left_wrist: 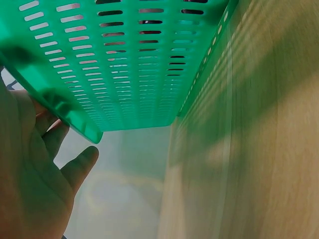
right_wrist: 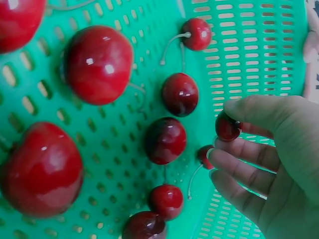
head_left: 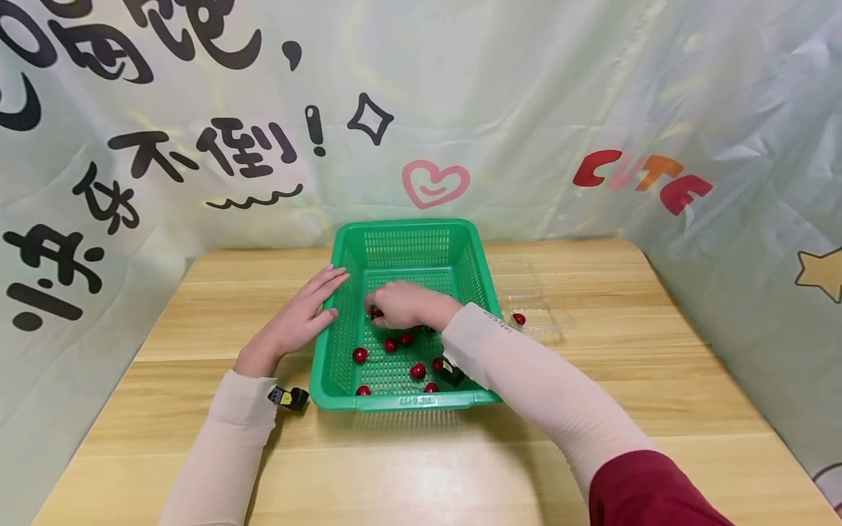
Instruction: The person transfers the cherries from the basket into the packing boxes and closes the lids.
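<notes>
Inside the green plastic basket, my right hand pinches a dark red cherry between thumb and fingertips. Several loose cherries with thin stems lie on the basket floor around and below that hand. In the right wrist view a smaller cherry sits just behind the fingers. My left hand rests with straight fingers on the basket's left rim. The left wrist view shows its thumb and fingers by the rim, with the slotted outer wall beside them.
A clear plastic tray stands right of the basket, with one cherry in it. The wooden table meets a printed cloth backdrop behind and at both sides.
</notes>
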A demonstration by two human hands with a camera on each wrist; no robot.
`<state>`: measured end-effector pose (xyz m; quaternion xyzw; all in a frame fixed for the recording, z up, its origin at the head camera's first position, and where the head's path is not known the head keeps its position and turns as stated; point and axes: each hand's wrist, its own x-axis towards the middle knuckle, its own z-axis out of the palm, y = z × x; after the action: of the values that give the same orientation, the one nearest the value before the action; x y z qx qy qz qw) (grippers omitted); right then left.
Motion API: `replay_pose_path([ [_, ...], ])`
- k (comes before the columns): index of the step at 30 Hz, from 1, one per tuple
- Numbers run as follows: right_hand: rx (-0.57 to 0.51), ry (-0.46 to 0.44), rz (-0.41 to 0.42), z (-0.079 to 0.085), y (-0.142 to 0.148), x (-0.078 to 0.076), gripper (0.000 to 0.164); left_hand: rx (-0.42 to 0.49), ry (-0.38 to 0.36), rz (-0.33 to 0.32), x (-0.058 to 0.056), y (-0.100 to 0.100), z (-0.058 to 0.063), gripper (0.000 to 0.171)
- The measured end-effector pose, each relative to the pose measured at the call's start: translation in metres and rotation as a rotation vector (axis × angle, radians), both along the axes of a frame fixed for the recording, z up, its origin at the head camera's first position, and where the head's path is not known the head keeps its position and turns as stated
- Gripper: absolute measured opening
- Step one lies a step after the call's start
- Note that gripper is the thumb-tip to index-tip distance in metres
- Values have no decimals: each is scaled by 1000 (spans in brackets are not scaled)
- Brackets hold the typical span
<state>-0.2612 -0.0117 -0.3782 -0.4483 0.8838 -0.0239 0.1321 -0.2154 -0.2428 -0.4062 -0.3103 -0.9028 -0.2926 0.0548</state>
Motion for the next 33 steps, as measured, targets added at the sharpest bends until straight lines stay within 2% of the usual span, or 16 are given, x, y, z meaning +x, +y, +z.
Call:
replay_pose_path([
  [10, -58, -1, -13, 8, 4, -1, 22, -1, -19, 12, 2, 1, 3, 60],
  [22, -126, 2, -33, 20, 10, 0, 26, -9, -16, 13, 2, -1, 3, 59],
  [27, -152, -14, -58, 24, 13, 1, 26, -14, -1, 11, 2, -1, 2, 59],
  [33, -198, 10, -99, 34, 18, 2, 27, -14, -1, 7, 1, 0, 2, 60],
])
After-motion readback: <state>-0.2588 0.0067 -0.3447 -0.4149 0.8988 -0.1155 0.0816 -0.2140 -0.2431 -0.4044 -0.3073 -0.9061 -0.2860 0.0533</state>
